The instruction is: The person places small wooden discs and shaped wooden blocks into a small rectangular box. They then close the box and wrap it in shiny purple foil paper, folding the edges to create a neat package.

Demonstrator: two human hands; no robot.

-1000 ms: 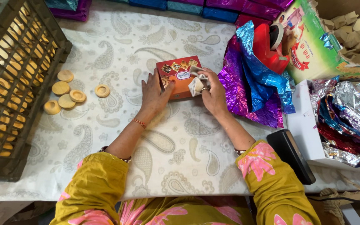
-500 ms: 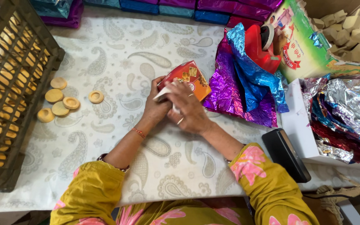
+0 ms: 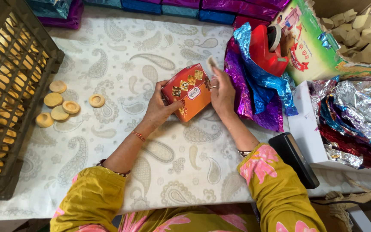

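Head view: both hands (image 3: 190,101) hold a tilted orange-red printed box (image 3: 187,92).

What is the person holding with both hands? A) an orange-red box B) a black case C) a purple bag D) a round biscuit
A: the left hand and right hand grip an orange-red box lifted off the patterned tablecloth.

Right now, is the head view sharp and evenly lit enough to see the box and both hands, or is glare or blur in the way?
Head view: the orange box and left hand are sharp under soft, even light; the right hand shows slight blur at the fingertips; glare only on the crumpled silver foil; wide-angle bending at the edges.
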